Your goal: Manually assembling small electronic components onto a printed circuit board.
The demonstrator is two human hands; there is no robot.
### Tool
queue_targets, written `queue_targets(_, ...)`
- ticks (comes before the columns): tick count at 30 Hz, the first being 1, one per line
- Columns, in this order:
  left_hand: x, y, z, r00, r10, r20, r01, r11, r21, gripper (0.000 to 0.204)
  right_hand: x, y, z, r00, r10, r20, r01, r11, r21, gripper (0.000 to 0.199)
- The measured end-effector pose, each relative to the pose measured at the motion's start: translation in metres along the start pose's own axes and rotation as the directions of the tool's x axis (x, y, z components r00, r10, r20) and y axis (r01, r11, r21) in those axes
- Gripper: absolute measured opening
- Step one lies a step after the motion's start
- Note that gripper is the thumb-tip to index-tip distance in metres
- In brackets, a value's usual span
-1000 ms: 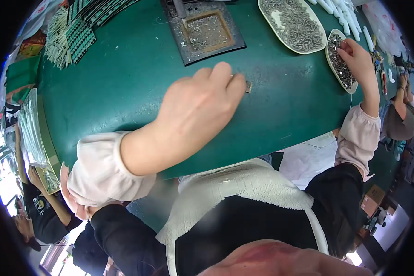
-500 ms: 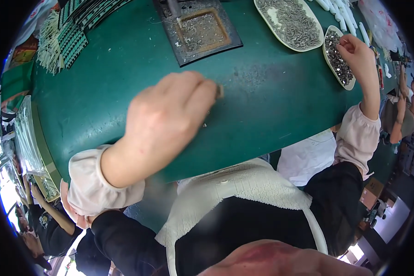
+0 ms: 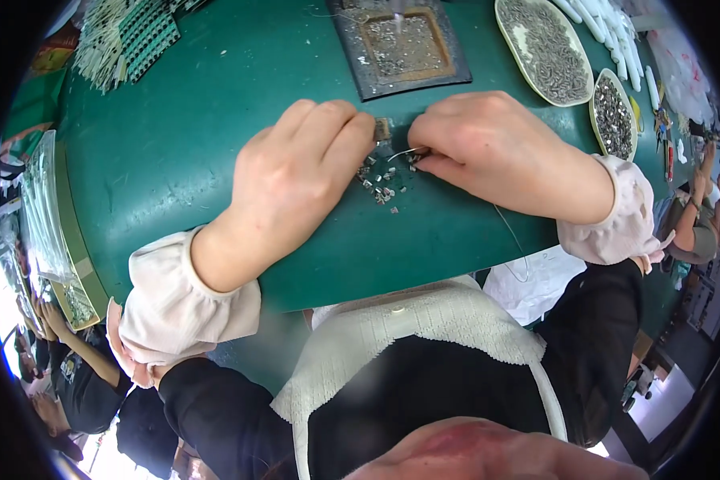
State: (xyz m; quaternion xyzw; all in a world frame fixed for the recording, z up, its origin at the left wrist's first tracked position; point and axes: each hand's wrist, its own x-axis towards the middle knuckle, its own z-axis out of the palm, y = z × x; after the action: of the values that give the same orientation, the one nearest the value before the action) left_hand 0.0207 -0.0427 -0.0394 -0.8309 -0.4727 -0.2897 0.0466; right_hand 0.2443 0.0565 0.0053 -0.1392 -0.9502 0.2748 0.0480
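Over the middle of the green table (image 3: 424, 232), my left hand (image 3: 296, 164) is closed, with a small brownish flat piece (image 3: 382, 130) sticking out at its fingertips. Facing it from the right, my right hand (image 3: 488, 144) pinches a thin silvery wire (image 3: 402, 153). The wire's short end points toward the left fingertips, and its long tail hangs from below the hand over the table's near edge. Small shiny metal parts (image 3: 382, 192) lie scattered on the tabletop beneath and between both hands. My fingers partly hide some of them.
A dark square stand (image 3: 416, 90) with a debris-filled recess is beyond my hands. At the far right sit a large dish (image 3: 584, 94) and a smaller dish (image 3: 634, 144) of small metal parts, near white tubes (image 3: 616, 44). Green strips (image 3: 148, 40) with pale wires lie far left.
My right hand has moved from the smaller dish to the middle and now holds the wire. Loose metal parts now show between my hands. The view has shifted slightly.
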Motion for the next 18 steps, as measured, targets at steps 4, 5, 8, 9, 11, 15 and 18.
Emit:
queue_targets(4,0.005,0.006,-0.003,1.000,-0.031,0.005,0.031,0.999,0.010,0.023,-0.001,0.005,-0.006,0.998,0.063,0.031,-0.067,0.987,0.143,0.016)
queue_targets(5,0.009,0.009,-0.004,0.999,-0.039,0.004,0.039,0.999,-0.007,0.023,-0.002,0.006,-0.013,0.998,0.051,0.039,-0.056,0.988,0.144,0.016)
queue_targets(8,0.001,0.005,0.002,0.999,-0.050,0.018,0.050,0.998,-0.026,0.022,-0.003,0.008,0.001,0.997,0.066,0.030,-0.071,0.978,0.194,0.017)
queue_targets(9,0.002,0.004,0.003,0.998,-0.055,0.012,0.055,0.998,-0.042,0.022,-0.004,0.008,0.002,0.999,0.053,-0.003,-0.051,0.977,0.206,0.016)
queue_targets(11,0.002,0.003,0.001,0.998,-0.060,0.027,0.061,0.996,-0.062,0.023,-0.007,0.008,0.002,0.998,0.039,-0.040,-0.029,0.974,0.225,0.016)
queue_targets(15,0.000,-0.003,0.001,0.997,-0.076,0.033,0.080,0.988,-0.134,0.026,-0.006,0.016,-0.001,0.957,-0.014,-0.290,0.005,1.000,-0.031,0.020)
queue_targets(18,-0.002,-0.002,-0.001,0.993,-0.108,0.046,0.114,0.981,-0.155,0.026,-0.004,0.026,0.003,0.921,-0.016,-0.390,-0.096,0.959,-0.266,0.025)
